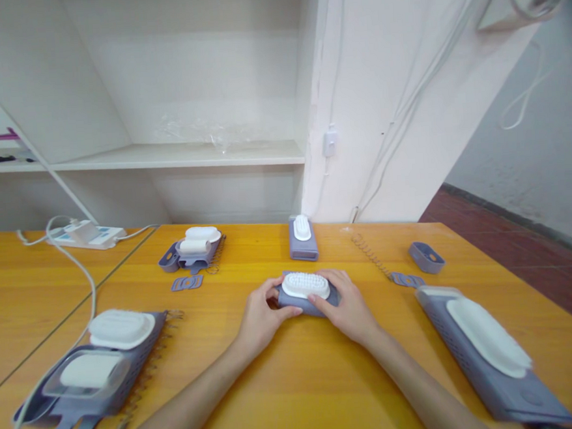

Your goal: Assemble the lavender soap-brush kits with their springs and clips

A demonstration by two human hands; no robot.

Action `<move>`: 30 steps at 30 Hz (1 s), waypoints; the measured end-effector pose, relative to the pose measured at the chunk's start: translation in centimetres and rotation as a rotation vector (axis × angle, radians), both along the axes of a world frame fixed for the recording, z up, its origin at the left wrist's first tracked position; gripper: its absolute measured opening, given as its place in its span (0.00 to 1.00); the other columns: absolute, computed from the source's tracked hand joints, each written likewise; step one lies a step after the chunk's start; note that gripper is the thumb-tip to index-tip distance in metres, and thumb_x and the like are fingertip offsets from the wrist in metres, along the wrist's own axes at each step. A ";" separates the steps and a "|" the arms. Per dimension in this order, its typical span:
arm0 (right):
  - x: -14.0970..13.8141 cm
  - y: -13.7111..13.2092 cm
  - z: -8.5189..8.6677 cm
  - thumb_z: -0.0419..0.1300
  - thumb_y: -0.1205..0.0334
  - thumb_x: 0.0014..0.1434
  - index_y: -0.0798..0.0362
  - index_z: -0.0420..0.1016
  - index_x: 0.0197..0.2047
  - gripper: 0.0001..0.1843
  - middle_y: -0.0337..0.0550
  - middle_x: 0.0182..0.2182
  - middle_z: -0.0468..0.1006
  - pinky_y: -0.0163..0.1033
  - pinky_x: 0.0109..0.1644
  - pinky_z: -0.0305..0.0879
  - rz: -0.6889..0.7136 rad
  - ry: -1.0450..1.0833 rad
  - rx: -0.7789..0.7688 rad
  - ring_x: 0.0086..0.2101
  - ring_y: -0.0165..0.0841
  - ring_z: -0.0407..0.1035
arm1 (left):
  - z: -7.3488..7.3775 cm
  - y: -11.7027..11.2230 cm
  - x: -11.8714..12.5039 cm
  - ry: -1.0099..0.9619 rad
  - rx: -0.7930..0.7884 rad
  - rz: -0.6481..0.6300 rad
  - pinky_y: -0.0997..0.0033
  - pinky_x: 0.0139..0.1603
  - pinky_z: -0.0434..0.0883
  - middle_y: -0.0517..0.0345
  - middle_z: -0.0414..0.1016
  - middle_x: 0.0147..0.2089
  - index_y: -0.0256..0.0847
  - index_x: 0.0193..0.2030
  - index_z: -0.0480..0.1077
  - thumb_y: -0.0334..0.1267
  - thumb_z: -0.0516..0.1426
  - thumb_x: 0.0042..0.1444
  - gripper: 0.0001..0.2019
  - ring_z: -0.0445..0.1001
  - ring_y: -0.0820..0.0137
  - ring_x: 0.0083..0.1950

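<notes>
In the middle of the table, a small grey-purple plastic case (pixel 302 303) carries a white oval brush-like piece (pixel 305 285), its nubby side facing up. My left hand (pixel 263 314) is closed round the case's left end, thumb along the near edge. At the right end, my right hand (pixel 344 302) grips the same case, its thumb against the white piece's near rim. The case's underside and some of my fingertips are hidden. Just beyond my hands, a similar upright case (pixel 303 247) with a white oval piece stands near the table's back edge.
A large grey-purple case (pixel 492 363) lies at right, beside a small cup (pixel 427 257) and a coiled cord (pixel 371 255). Leftward are two holders, the near one (pixel 131 375) with a white roll (pixel 92 372). A power strip (pixel 86 235) trails a white cable. Shelves (pixel 179 158) rise behind.
</notes>
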State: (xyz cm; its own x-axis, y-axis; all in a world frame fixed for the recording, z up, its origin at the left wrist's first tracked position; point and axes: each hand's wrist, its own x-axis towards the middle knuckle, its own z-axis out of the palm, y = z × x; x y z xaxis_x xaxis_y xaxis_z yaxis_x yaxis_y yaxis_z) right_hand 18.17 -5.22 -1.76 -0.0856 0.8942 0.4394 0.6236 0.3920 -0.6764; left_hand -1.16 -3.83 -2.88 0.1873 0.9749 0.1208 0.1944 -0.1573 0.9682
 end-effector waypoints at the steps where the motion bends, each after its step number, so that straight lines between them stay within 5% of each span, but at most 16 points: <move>1: 0.0 0.0 -0.1 0.62 0.57 0.53 0.52 0.70 0.45 0.16 0.45 0.42 0.73 0.44 0.49 0.62 -0.006 0.009 0.002 0.43 0.38 0.65 | -0.1 -0.1 0.1 0.007 0.004 0.013 0.73 0.33 0.65 0.61 0.75 0.28 0.37 0.50 0.66 0.39 0.67 0.38 0.30 0.71 0.70 0.31; 6: -0.1 0.2 -0.4 0.62 0.56 0.53 0.52 0.70 0.46 0.17 0.46 0.43 0.73 0.44 0.50 0.62 -0.018 0.027 0.021 0.44 0.39 0.65 | -0.1 -0.4 0.3 0.010 0.022 0.100 0.71 0.37 0.67 0.57 0.77 0.31 0.37 0.48 0.67 0.42 0.68 0.37 0.30 0.74 0.67 0.34; 12: 0.1 0.0 -0.5 0.61 0.56 0.54 0.52 0.69 0.47 0.18 0.47 0.44 0.73 0.46 0.51 0.62 0.019 -0.007 0.039 0.45 0.39 0.65 | 0.2 -0.1 0.2 -0.048 -0.062 0.059 0.78 0.24 0.58 0.68 0.67 0.18 0.34 0.40 0.70 0.41 0.69 0.34 0.25 0.64 0.76 0.22; 19: 0.5 0.2 -0.5 0.52 0.55 0.61 0.51 0.66 0.52 0.18 0.48 0.48 0.71 0.46 0.55 0.60 0.001 -0.011 0.049 0.49 0.38 0.64 | -0.1 -0.4 0.5 -0.046 -0.037 0.100 0.76 0.28 0.60 0.65 0.70 0.22 0.35 0.45 0.70 0.42 0.67 0.38 0.26 0.66 0.74 0.25; 25: 3.0 1.0 -0.1 0.47 0.58 0.62 0.57 0.67 0.52 0.19 0.56 0.51 0.67 0.51 0.57 0.54 -0.471 -0.341 0.157 0.53 0.43 0.59 | -0.3 0.1 -0.1 0.041 0.065 0.299 0.74 0.31 0.63 0.65 0.68 0.23 0.38 0.49 0.69 0.46 0.64 0.42 0.27 0.67 0.71 0.28; 30: 5.7 1.3 -0.2 0.53 0.56 0.57 0.59 0.66 0.55 0.24 0.66 0.55 0.60 0.60 0.53 0.50 -0.911 -0.691 -0.034 0.56 0.57 0.53 | -0.4 0.3 -0.4 0.022 0.114 0.349 0.70 0.37 0.66 0.59 0.73 0.31 0.39 0.50 0.69 0.44 0.62 0.46 0.24 0.71 0.69 0.33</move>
State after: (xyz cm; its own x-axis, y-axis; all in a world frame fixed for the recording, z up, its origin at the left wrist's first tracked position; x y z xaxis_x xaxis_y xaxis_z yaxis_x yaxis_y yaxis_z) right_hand 23.91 -3.94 -1.95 0.3867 0.7579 0.5253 0.9093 -0.4085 -0.0801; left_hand -1.55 -3.58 -3.31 -0.1507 0.9610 0.2320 0.2763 -0.1843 0.9432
